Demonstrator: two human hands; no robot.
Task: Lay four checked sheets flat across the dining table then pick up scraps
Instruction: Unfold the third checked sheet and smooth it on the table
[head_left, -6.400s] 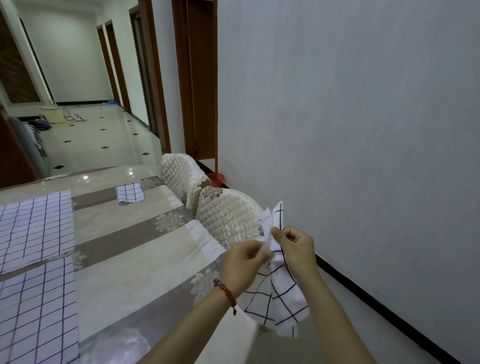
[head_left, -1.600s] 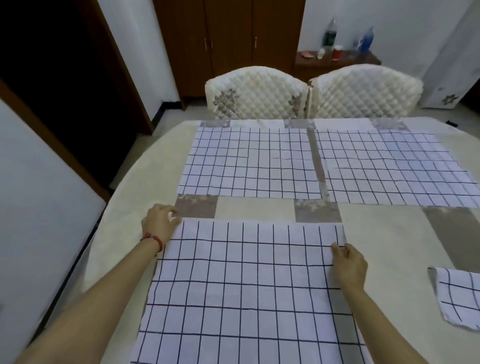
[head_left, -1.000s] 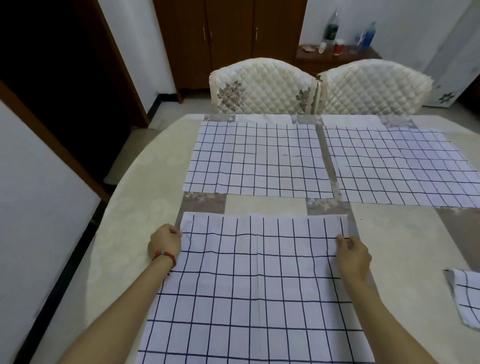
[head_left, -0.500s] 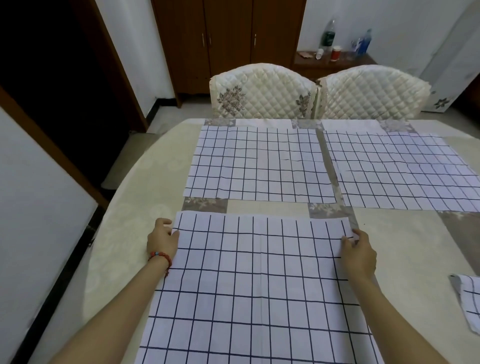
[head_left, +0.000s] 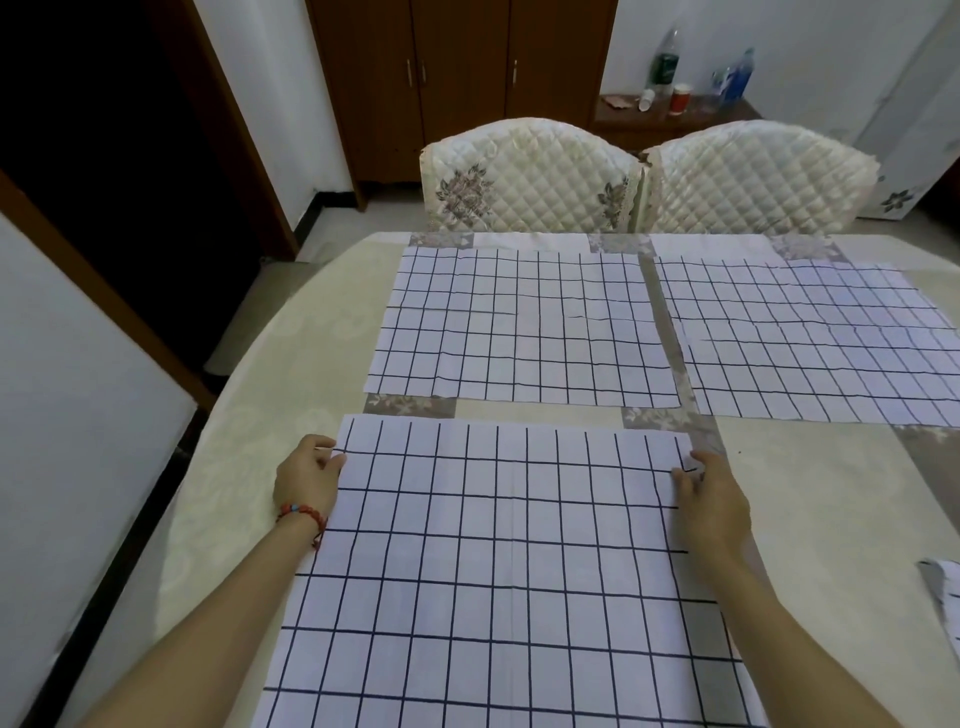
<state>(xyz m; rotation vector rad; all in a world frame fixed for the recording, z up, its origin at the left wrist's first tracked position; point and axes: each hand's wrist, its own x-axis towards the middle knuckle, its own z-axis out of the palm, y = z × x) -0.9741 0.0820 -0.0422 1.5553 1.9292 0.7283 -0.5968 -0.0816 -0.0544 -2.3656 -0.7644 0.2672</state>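
Three white sheets with dark checks lie flat on the dining table (head_left: 810, 499). The near sheet (head_left: 498, 571) is in front of me, with a centre crease. My left hand (head_left: 306, 480) pinches its far left corner and my right hand (head_left: 714, 501) holds its far right corner, both resting on the table. A second sheet (head_left: 519, 327) lies beyond it, and a third sheet (head_left: 810, 338) lies at the far right. A folded checked piece (head_left: 948, 597) pokes in at the right edge.
Two quilted cream chairs (head_left: 530, 182) (head_left: 758, 176) stand at the table's far side. Behind them are a brown wardrobe (head_left: 457, 78) and a low shelf with bottles (head_left: 665, 62). A white wall and dark doorway are on my left.
Earlier I held a folded checked sheet by a wall. Over the last second and a half the near sheet has shifted slightly away from me under both hands, which kept its far corners.
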